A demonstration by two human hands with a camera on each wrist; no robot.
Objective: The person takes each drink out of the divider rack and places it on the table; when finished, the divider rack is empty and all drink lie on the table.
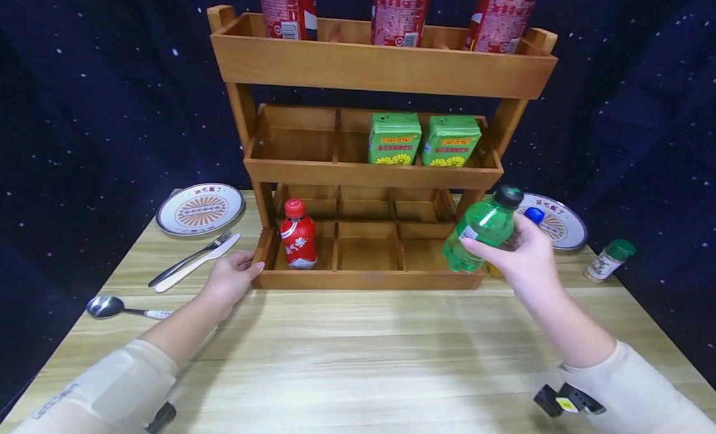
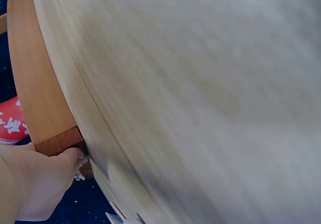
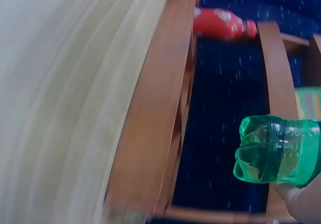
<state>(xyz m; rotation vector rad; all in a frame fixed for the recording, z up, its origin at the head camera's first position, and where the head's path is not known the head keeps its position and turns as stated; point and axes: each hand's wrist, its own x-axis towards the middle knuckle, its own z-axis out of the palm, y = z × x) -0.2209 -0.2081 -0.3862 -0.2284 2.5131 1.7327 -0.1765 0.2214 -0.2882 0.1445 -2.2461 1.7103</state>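
Observation:
My right hand (image 1: 528, 253) grips a green plastic bottle (image 1: 485, 226) with a black cap, tilted over the bottom tier's right compartment. In the right wrist view the bottle's lobed base (image 3: 256, 151) points away from the hand. My left hand (image 1: 232, 278) holds the front left corner of the wooden shelf (image 1: 363, 280), thumb and fingers around the edge, as the left wrist view shows at the corner (image 2: 59, 141). Inside the bottom tier's left compartment stands a red bottle (image 1: 299, 238) with a red cap.
Two green drink cartons (image 1: 394, 140) occupy the middle tier, and three red cans (image 1: 399, 14) the top. Left of the shelf lie a plate (image 1: 168, 219), fork (image 1: 190, 258), knife (image 1: 198, 264) and spoon (image 1: 109, 307). At right are another plate (image 1: 576, 226), a blue-capped bottle (image 1: 534, 215) and a green-lidded shaker (image 1: 610, 260).

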